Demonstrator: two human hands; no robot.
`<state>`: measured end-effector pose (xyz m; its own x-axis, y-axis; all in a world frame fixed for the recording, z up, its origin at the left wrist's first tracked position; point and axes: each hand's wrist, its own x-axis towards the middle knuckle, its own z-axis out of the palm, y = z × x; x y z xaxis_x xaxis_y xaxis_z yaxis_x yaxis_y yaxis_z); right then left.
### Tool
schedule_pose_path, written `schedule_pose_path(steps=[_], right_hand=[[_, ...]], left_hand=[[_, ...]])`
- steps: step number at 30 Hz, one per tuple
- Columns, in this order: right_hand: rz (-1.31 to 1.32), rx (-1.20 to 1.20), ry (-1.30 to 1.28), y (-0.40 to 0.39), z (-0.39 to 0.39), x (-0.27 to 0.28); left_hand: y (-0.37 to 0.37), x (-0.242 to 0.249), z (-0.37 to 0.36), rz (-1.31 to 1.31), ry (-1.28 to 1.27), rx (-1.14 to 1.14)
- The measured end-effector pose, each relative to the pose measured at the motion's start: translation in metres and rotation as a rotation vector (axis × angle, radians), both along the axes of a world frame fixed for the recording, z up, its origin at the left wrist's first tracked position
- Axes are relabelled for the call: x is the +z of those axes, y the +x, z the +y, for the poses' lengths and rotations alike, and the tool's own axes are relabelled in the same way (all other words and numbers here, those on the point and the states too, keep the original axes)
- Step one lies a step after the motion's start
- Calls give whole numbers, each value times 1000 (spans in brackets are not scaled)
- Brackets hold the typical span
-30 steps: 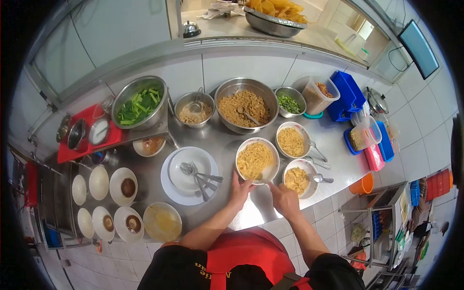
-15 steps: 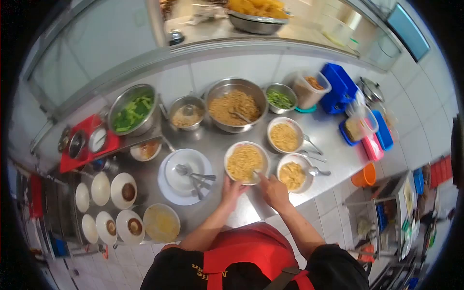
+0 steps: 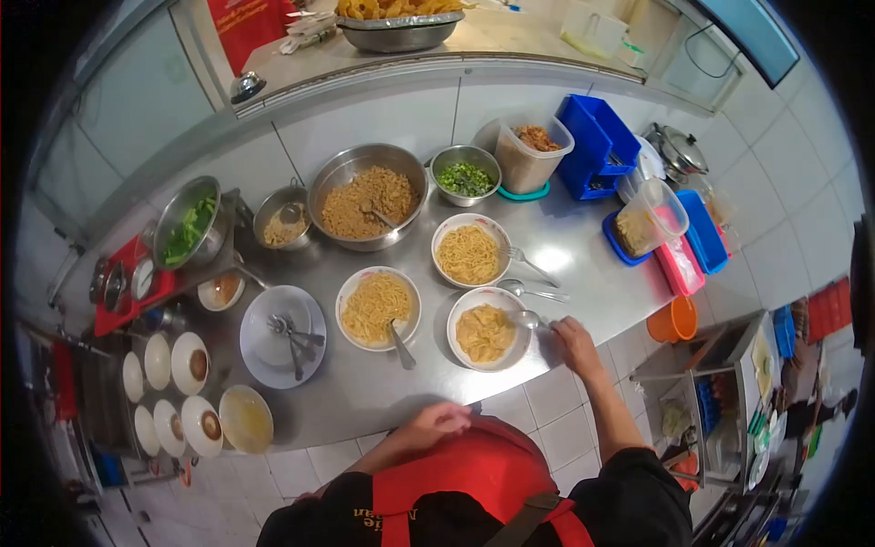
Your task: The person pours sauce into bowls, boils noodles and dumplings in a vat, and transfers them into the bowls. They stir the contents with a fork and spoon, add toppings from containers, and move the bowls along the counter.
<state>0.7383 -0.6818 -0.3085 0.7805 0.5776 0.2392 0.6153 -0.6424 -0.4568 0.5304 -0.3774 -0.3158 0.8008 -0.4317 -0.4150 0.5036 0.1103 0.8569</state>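
Observation:
My right hand (image 3: 574,346) is closed on the handle end of a spoon (image 3: 527,319), whose head rests in a bowl of broad flat noodles (image 3: 483,334) near the front edge. Drawn back by the red apron, my left hand (image 3: 442,426) holds nothing, its fingers loosely curled and partly apart. A bowl of thin noodles (image 3: 375,308) sits to the left with a utensil (image 3: 401,345) leaning in it. Behind is another bowl of noodles (image 3: 468,251), with a fork (image 3: 533,264) on its rim. A spoon (image 3: 538,291) lies between the two right-hand bowls.
Along the back stand a large bowl of minced topping (image 3: 369,196), a bowl of chopped greens (image 3: 465,173) and a plastic tub (image 3: 533,150). Stacked plates with utensils (image 3: 264,356) and several seasoned bowls (image 3: 200,427) are left. Blue bins (image 3: 597,146) stand right.
My left hand has let go of the left noodle bowl and drawn back toward the apron. My right hand has moved right, from that bowl's utensil to the flat-noodle bowl's spoon. The view has shifted.

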Motion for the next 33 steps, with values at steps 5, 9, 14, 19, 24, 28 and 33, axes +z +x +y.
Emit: schedule_pose_path(steps=[5,9,14,19,24,28,33], right_hand=[[1109,152,231,-68,35,53],[948,242,213,-93,43,76],[432,497,-152,-38,25,120],[297,830,-878,65,92,137],[173,612,-929,29,103,95],[-5,253,-702,-57,57,65],[2,44,-347,-88,73,31]], left_hand=[[70,49,-78,-134,-429,692],[84,4,-96,-65,-674,986],[56,0,-103,-192,120,1149],[76,6,-42,255,-207,638],[87,-6,-41,141,-288,622],[75,-13,-68,-52,-181,927],[62,-27,-68,-103,-181,945]])
